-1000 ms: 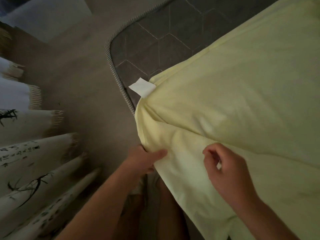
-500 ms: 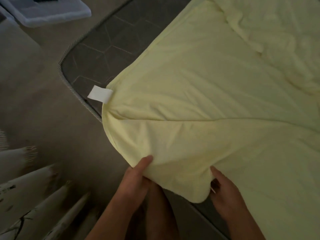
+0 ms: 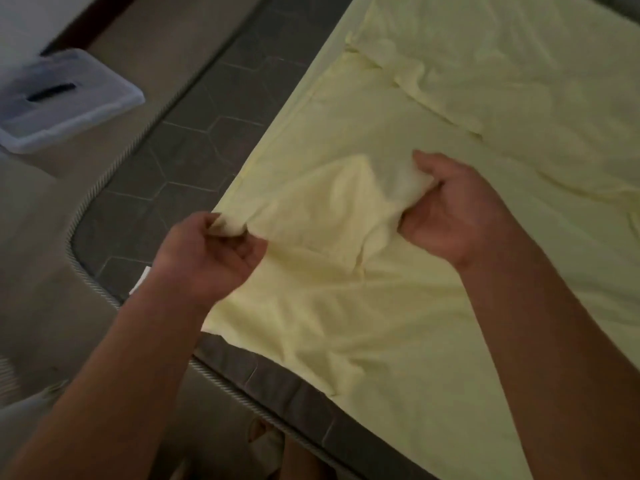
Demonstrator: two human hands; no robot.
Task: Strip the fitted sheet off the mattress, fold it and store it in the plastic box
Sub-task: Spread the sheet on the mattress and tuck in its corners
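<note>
Sheet (image 3: 398, 306) gripped by left hand (image 3: 207, 258); right hand (image 3: 450, 216).

Shot in dim, flat indoor light. Glowed palest on the sheet (image 3: 450, 98) toward one o'clock. Smeared with motion blur around the plastic box (image 3: 69, 98) at ten o'clock. Sank into shadow at seven o'clock.

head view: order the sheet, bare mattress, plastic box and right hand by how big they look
1. sheet
2. bare mattress
3. plastic box and right hand: these look about alike, and the hand is nearer the camera, so they are not ranked.
</note>
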